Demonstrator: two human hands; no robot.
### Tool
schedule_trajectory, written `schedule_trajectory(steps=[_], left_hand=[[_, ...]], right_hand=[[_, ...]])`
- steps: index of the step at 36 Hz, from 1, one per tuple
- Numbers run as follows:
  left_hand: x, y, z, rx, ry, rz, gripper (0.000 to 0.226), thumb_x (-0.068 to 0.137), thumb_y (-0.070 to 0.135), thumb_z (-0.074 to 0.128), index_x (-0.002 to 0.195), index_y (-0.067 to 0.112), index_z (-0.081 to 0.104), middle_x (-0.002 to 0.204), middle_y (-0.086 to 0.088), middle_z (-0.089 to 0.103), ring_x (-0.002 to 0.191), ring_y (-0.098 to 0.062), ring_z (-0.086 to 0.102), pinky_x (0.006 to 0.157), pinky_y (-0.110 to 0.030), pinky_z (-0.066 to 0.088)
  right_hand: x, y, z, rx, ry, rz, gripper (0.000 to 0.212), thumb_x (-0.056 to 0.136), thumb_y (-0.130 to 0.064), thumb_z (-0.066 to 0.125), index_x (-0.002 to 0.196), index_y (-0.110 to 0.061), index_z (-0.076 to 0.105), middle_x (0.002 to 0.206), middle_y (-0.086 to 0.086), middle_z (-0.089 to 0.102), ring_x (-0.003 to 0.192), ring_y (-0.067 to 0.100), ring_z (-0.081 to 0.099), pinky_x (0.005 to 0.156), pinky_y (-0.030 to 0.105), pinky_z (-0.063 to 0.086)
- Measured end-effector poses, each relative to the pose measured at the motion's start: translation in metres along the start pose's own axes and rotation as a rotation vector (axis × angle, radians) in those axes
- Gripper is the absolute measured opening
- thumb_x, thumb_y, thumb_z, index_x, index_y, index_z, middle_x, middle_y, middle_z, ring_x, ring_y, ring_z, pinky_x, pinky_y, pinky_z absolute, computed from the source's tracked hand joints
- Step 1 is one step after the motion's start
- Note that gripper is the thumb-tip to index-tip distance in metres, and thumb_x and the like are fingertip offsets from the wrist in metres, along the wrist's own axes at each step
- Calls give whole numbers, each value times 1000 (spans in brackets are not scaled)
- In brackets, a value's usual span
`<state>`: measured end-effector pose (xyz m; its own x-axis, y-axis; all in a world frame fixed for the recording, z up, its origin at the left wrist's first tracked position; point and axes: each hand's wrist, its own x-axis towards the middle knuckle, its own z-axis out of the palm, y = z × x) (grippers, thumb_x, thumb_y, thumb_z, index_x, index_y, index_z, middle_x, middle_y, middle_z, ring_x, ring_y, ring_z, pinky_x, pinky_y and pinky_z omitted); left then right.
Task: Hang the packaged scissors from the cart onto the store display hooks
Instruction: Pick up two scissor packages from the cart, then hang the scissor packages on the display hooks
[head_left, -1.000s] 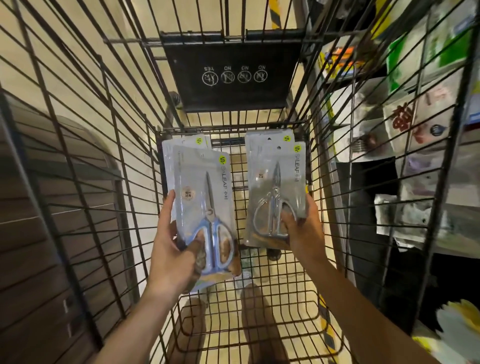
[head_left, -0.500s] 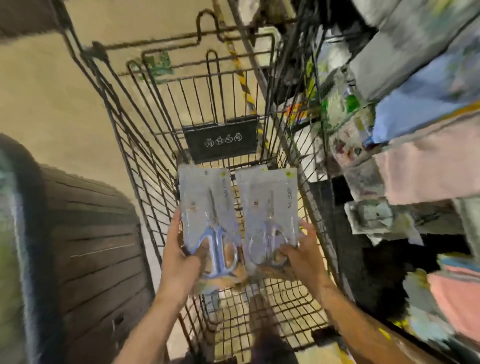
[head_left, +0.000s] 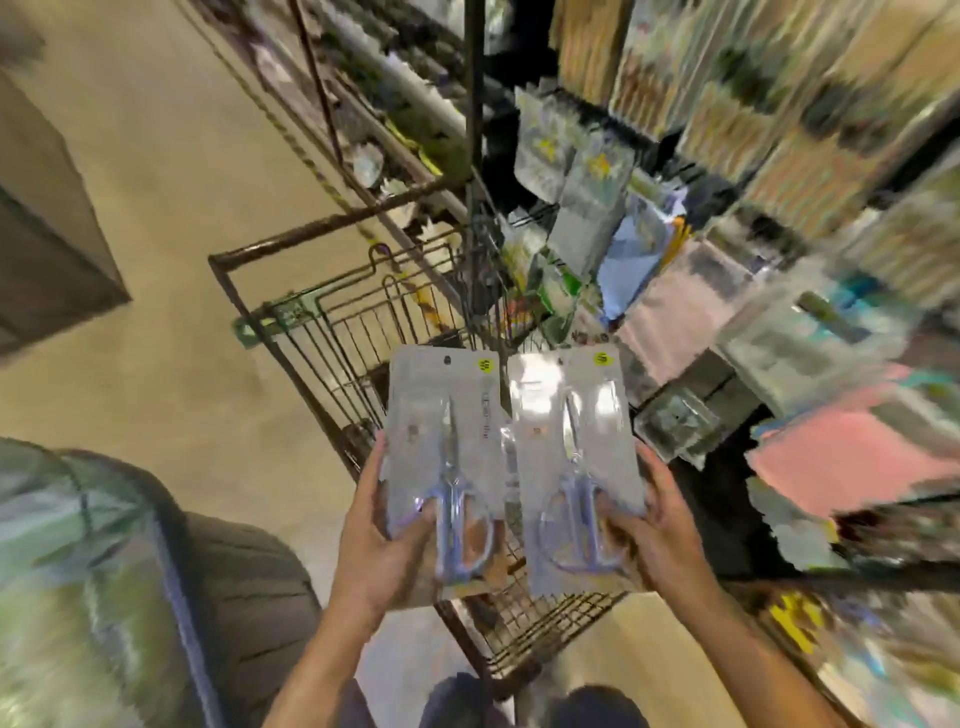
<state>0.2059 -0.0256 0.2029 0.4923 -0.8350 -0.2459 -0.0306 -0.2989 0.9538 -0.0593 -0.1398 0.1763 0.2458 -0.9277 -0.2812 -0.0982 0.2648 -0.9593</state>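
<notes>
The left hand (head_left: 382, 540) grips the lower left edge of a packaged pair of blue-handled scissors (head_left: 444, 473), thumb pressed across the front of the pack near the handles and fingers curled behind it. The right hand (head_left: 652, 530) holds a second scissors pack (head_left: 571, 467) the same way by its lower right edge, thumb on the front, fingers wrapped behind. Both packs stand upright, hang-holes and yellow stickers at the top, and sit side by side with their inner edges touching or very nearly so. They are raised above the wire shopping cart (head_left: 332, 332), whose basket shows behind and below them. To the right of the cart rises the store display (head_left: 597, 208), crowded with hanging packaged goods, heavily blurred. At the lower left is a dark ribbed bin (head_left: 244, 587), and the tan floor (head_left: 171, 218) spreads to the left.
</notes>
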Motion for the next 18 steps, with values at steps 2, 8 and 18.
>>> schedule_trajectory(steps=[2, 8, 18], left_hand=[[-12, 7, 2, -6, -41, 16, 88, 82, 18, 79, 151, 48, 34, 138, 22, 60, 122, -7, 63, 99, -37, 56], [-47, 25, 26, -30, -127, 103, 97, 77, 14, 87, 151, 48, 34, 122, 39, 62, 110, 6, 65, 97, -39, 54], [-143, 62, 132, -6, -293, 303, 89, 83, 21, 83, 149, 54, 34, 135, 44, 50, 123, 11, 54, 112, -48, 43]], right_hand=[[-20, -10, -9, 39, 40, -4, 67, 83, 1, 71, 136, -35, 49, 124, -3, 72, 113, 16, 69, 89, 29, 57], [-76, -19, -51, 93, 149, -49, 67, 85, -9, 74, 139, -38, 47, 121, -4, 72, 109, 17, 70, 81, 27, 59], [-213, -17, -172, 167, 363, -187, 71, 88, 6, 66, 147, -26, 41, 114, -17, 74, 107, 9, 71, 79, 21, 58]])
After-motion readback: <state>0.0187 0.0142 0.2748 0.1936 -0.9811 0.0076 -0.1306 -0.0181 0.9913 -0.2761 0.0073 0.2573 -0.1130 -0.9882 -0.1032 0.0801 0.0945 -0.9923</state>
